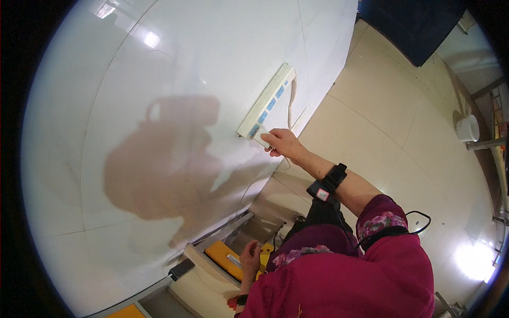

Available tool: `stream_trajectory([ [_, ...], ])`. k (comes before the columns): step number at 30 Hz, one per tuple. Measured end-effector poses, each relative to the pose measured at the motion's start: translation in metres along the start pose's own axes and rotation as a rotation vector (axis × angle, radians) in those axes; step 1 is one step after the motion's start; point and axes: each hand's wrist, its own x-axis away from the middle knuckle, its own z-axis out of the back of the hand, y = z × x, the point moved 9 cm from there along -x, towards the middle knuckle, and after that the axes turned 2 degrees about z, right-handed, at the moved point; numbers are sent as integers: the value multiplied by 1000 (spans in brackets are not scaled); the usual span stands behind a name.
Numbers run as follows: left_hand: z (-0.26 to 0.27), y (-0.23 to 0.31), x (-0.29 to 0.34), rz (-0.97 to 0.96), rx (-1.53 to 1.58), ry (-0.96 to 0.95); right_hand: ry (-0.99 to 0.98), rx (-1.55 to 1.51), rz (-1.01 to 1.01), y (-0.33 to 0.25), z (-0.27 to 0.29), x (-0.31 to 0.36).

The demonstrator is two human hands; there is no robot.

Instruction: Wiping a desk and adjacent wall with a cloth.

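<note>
On the pale wall a white power strip (266,104) with several blue sockets hangs at a slant. My right hand (281,142) is closed around a white plug (261,136) at the strip's lower end. A thin cord trails down below this hand. Lower down, my left hand (250,261) has its fingers curled in, beside a yellow panel (221,258) and a small white piece (234,259). Whatever it may hold is hidden.
A thick pale cable (291,103) loops from the strip. Below the wall stands a grey-edged unit with a black device (181,269) on its edge. A white bucket (467,128) is at the far right, and a dark panel (411,26) at the top right.
</note>
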Motion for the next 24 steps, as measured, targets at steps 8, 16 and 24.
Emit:
stream_trajectory([
  [8, 4, 1, -19, -56, 30, 27, 65, 84, -77, -7, -2, -1],
  [16, -11, 15, -35, -24, 10, -42, 75, 47, -106, -4, -2, -3],
  [24, -6, 16, -49, -103, -26, -30, 93, 144, -68, -20, -8, -2],
])
